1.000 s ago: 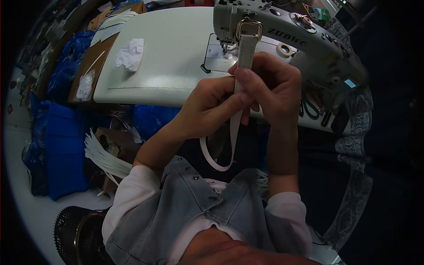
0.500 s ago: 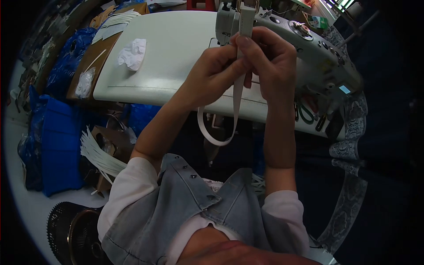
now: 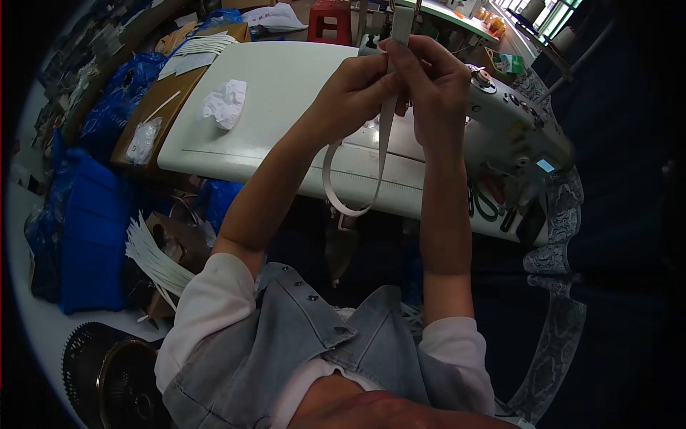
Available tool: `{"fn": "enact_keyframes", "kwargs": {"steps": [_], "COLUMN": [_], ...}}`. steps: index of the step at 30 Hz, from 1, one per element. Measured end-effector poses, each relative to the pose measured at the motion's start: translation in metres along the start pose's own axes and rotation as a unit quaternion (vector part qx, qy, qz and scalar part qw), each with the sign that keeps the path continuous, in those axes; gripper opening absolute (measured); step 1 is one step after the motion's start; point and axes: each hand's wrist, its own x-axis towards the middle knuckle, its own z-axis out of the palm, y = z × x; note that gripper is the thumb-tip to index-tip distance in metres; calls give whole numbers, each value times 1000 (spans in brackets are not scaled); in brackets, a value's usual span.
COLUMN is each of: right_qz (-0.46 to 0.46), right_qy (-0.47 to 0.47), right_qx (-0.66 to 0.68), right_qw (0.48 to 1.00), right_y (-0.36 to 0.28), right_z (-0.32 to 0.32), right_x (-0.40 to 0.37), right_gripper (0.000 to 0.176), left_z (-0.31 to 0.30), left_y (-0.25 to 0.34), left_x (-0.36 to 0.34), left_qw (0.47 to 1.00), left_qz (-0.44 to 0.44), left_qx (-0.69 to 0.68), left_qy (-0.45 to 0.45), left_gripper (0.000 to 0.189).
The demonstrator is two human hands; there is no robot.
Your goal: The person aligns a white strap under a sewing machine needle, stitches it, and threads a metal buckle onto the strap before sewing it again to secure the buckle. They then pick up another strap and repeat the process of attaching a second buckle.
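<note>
A narrow white belt (image 3: pixel 384 146) is held up in front of me, over the sewing machine table. Its upper end stands above my fingers, with metal at the top edge of the view that looks like a buckle. Below the hands the strap hangs down in a loop. My left hand (image 3: pixel 364 87) is closed, pinching the strap just beneath the other hand. My right hand (image 3: pixel 434 80) grips it slightly higher, between thumb and fingers. The fingertips overlap, so the exact spot they hold is partly hidden. Behind my right hand stands the sewing machine (image 3: pixel 527 125).
Crumpled white paper (image 3: pixel 225 104) lies on the white tabletop (image 3: pixel 286 79). Scissors with dark green handles (image 3: pixel 487 205) rest at the right front edge. Bundled white strips (image 3: pixel 158 261) and a blue bin (image 3: pixel 94 239) stand left. A red stool (image 3: pixel 329 14) is behind.
The camera view has tilted up a little, so the table and machine sit lower in it. Both hands keep their hold on the belt, now closer to the top edge.
</note>
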Motion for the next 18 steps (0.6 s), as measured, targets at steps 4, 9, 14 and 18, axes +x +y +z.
{"fn": "enact_keyframes", "kwargs": {"steps": [4, 9, 14, 18], "right_qz": [-5, -22, -1, 4], "right_qy": [-4, 2, 19, 5], "right_qx": [5, -20, -8, -4], "right_qw": [1000, 1000, 1000, 1000], "right_y": [-4, -8, -14, -19], "right_z": [1, 2, 4, 4], "right_x": [-2, -4, -8, -10], "right_gripper": [18, 19, 18, 19], "left_z": [1, 3, 9, 8], "left_y": [6, 11, 18, 14], "left_x": [-3, -4, -8, -9], "left_qw": [1000, 1000, 1000, 1000], "left_qz": [-8, -3, 9, 23], "left_qx": [6, 24, 16, 15], "left_qy": [-4, -7, -2, 2], "left_gripper": [28, 29, 29, 28]}}
